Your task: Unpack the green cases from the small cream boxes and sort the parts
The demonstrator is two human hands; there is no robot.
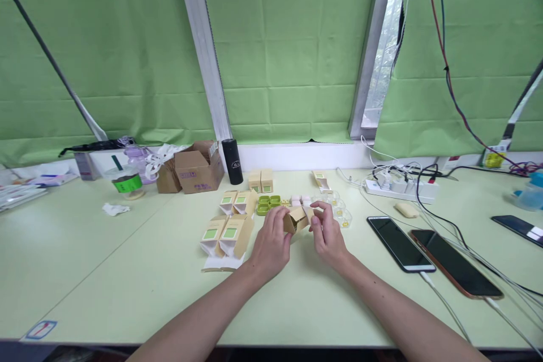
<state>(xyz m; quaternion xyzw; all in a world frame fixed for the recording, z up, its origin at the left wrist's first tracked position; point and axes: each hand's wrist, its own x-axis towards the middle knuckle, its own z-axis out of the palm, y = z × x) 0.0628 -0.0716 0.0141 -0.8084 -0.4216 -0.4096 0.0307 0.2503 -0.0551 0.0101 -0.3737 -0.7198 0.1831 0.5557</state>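
Observation:
Between my hands is a small kraft cardboard box (296, 219) with its end flaps standing open. My left hand (271, 240) grips the box's left side. The fingers of my right hand (326, 235) pinch a flap on its right. Just beyond lie green square containers (268, 204), pale pink pieces (300, 200) and clear plastic round-celled trays (341, 212), partly hidden by my hands. Several open kraft boxes with green squares (229, 233) lie to the left of my left hand. Behind stand two closed kraft boxes (261, 181), and a flattened one (321, 181) is at back right.
To the right lie two phones (401, 243) (456, 263) with charging cables and a white power strip (401, 189). A brown carton (199, 167), a black bottle (232, 162) and a lidded cup (126, 182) stand at back left. A crumpled tissue (115, 209) lies near the cup.

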